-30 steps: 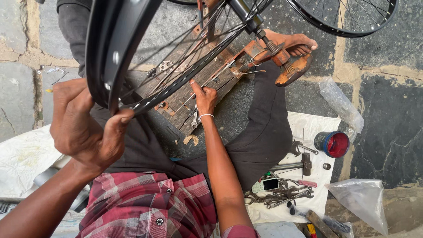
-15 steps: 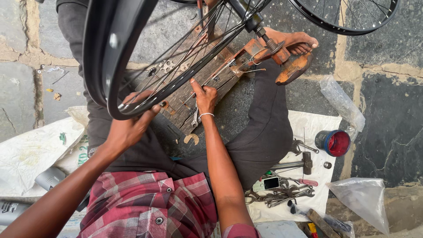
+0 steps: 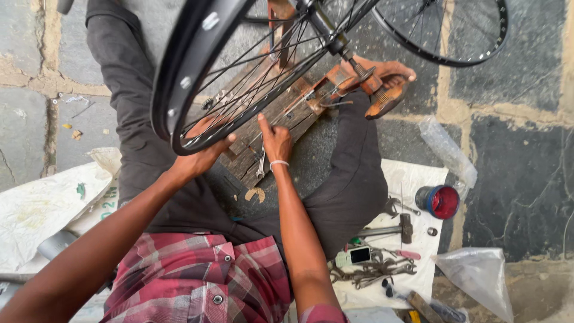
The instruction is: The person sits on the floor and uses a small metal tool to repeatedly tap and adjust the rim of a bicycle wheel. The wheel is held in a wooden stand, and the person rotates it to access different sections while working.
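Observation:
A black bicycle wheel rim (image 3: 179, 90) with thin spokes stands tilted over a worn wooden block (image 3: 281, 116) between my legs. My left hand (image 3: 200, 152) grips the rim's lower edge from underneath. My right hand (image 3: 275, 140), with a white band at the wrist, reaches among the spokes with its fingers pinched near one spoke; a small spanner (image 3: 262, 166) lies on the block just below it. The wheel's axle (image 3: 335, 39) points toward my bare foot (image 3: 382, 75).
A second black wheel (image 3: 472, 42) lies at the top right. On a white cloth (image 3: 412, 179) to my right lie a hammer (image 3: 388, 228), a blue tin with a red inside (image 3: 439, 201), several wrenches (image 3: 371, 272) and clear plastic bags (image 3: 478, 275). A white sack (image 3: 42, 209) lies left.
My left hand has dropped from beside the rim and moved right to take hold of the rim's lower edge. The right hand has stayed among the spokes.

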